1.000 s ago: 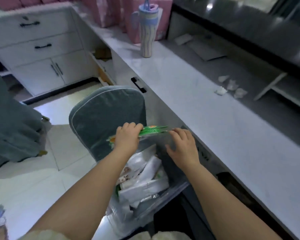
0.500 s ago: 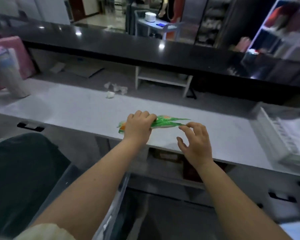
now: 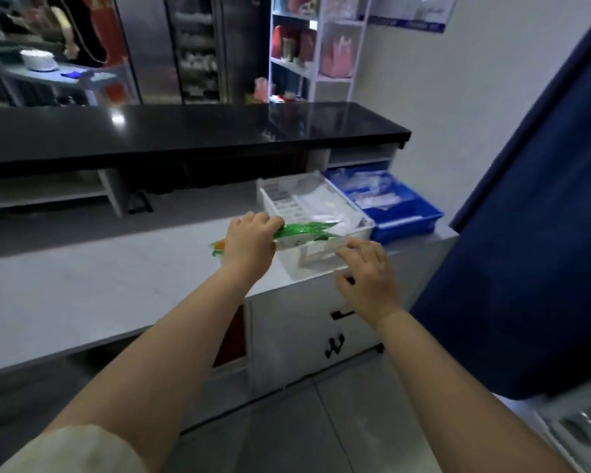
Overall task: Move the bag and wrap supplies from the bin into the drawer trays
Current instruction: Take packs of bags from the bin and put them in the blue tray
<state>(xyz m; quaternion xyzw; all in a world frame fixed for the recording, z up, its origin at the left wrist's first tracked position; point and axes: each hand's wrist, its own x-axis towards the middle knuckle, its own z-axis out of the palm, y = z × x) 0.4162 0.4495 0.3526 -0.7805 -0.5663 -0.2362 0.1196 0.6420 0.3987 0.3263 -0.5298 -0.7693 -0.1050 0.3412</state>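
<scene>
A flat green packet [image 3: 304, 231] is held above the tabletop [image 3: 82, 291], its far end reaching over the near rim of a white tray [image 3: 321, 213] that stands just beside a blue tray [image 3: 403, 213]. The packet is judged to be light, thin and pliable, a sleeve of folded plastic bags or wrap, and its glossy skin is likely to be slippery; it is best taken across its width near one end or at the middle, with the free end supported so that it does not droop or slide. The left hand [image 3: 249, 245] is closed around the packet's near end, fingers curled over the top edge, and an orange patch of the packet shows behind the hand. The right hand [image 3: 369, 274] is loosely spread with fingers half bent, just below the packet's far end; whether its fingertips touch the packet or the tray wall cannot be told. Both trays already hold pale, clear-wrapped supplies. The bin is not seen in this view.
</scene>
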